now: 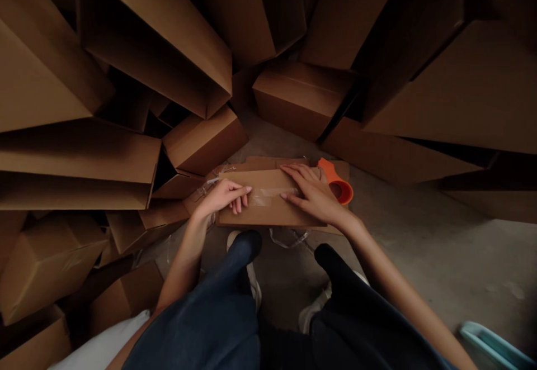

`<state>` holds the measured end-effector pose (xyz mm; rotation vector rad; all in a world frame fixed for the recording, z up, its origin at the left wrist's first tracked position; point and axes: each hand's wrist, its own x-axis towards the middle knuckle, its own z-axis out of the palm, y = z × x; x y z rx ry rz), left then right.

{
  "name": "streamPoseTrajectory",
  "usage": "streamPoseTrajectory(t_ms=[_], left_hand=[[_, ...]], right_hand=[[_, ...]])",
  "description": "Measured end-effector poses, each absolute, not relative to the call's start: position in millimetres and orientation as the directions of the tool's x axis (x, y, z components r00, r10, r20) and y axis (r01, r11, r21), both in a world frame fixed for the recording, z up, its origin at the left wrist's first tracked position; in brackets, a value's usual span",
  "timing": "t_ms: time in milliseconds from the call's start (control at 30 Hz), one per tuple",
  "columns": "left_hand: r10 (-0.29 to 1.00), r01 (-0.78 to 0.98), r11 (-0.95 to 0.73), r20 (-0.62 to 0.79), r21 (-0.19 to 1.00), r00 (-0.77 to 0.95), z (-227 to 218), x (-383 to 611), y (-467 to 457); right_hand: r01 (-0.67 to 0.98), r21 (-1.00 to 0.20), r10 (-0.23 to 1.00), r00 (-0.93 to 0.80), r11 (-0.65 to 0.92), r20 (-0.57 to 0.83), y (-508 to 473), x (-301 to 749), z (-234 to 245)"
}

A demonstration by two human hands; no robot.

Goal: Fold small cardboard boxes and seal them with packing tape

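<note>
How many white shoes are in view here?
2: the left white shoe and the right white shoe, both on the concrete floor, each partly hidden by the dark trousers. Others could be hidden behind the boxes.

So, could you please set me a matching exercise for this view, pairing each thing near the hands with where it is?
Things:
1. Orange tape dispenser
2. Clear tape strip
3. Left hand
4. Pale teal plastic object

Places:
A. Bottom right, on the grey concrete floor
B. Just beyond the right hand
C. Across the flat brown cardboard box, reaching the right fingers
D. Resting on that box's left end

Pairs: 1-B, 2-C, 3-D, 4-A
</note>
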<state>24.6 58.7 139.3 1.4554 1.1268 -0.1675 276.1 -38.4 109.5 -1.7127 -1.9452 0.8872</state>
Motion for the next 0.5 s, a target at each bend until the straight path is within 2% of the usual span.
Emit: streamPoseTrajectory(t_ms=[500], left_hand=[[0.360, 0.780, 0.218, -0.792, 0.586, 0.494, 143.7, 33.0, 68.5]], right_hand=[[0.724, -0.686, 0.981, -0.170, 0.064, -0.089, -40.4, 275.2, 107.2]])
